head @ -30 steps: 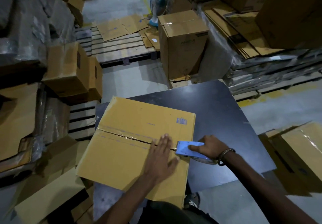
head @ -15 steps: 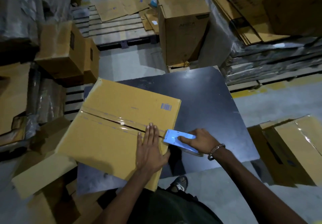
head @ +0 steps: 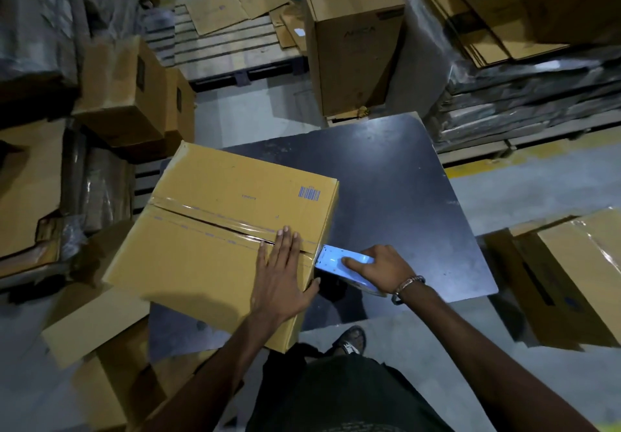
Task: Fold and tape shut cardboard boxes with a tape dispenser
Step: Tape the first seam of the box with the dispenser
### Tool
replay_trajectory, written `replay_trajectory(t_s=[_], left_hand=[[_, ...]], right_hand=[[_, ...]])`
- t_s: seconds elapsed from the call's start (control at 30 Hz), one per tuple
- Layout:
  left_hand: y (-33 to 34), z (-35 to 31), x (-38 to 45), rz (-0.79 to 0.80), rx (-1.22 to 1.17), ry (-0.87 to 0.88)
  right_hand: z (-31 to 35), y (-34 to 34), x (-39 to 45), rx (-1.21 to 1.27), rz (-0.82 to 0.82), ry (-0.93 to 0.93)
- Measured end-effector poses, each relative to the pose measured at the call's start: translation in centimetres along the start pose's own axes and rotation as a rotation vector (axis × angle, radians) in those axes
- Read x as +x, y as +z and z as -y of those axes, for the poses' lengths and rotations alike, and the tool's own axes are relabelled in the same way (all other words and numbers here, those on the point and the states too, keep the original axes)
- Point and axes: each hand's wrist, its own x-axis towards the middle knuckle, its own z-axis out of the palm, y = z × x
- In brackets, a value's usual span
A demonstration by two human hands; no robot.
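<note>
Several stacked cartons (head: 124, 92) and flattened cardboard sheets (head: 232, 11) crowd the floor around a dark table (head: 396, 176), with a tall upright box (head: 356, 41) just behind it. On the table's left half lies the cardboard box (head: 221, 230), its top flaps folded shut and a glossy tape strip along the centre seam. The left hand (head: 282, 280) presses flat, fingers straight, on the seam's near end. The right hand (head: 383, 268) grips a blue tape dispenser (head: 339, 262) at the box's right edge.
</note>
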Motion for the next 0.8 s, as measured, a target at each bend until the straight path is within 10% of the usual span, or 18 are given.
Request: replay_trajectory(t_s=[0.37,0.6,0.8], left_hand=[[0.0,-0.6,-0.2,-0.021,-0.009,-0.027],[0.1,-0.6,-0.3,-0.025,-0.034,-0.032],[0.4,-1.4,-0.4,0.002,0.012,-0.064]], right_hand=[[-1.4,-1.4,1.1,0.503,0.069,0.292],[-6.5,-1.6,1.8,-0.128,-0.465,0.195],[-7.3,0.0,2.5,-0.349,-0.377,0.213]])
